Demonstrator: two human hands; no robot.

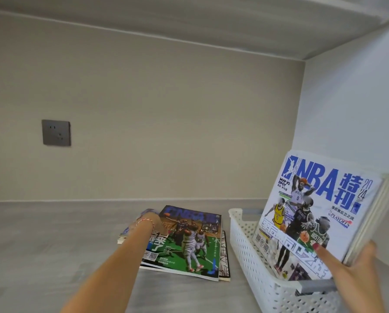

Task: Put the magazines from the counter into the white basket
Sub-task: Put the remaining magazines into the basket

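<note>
The right hand (356, 267) grips a tilted bundle of magazines (320, 213) with its lower edge inside the white basket (245, 240), while the blurred left hand (152, 219), grip unclear, reaches the counter stack (189, 240) beside it.

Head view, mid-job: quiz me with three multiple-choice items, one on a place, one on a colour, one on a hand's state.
1. Where is the white basket relative to the magazine stack on the counter?
A. To its right
B. To its left
C. On top of it

2. What colour is the wall socket?
A. White
B. Dark grey
C. Red

3. What is the right hand doing?
A. Hanging idle
B. Pressing the counter
C. Gripping upright magazines in the basket

Answers: 1 A, the basket stands right of the stack. 2 B, the plate is dark grey on the beige wall. 3 C, its thumb lies on the NBA cover.
</note>
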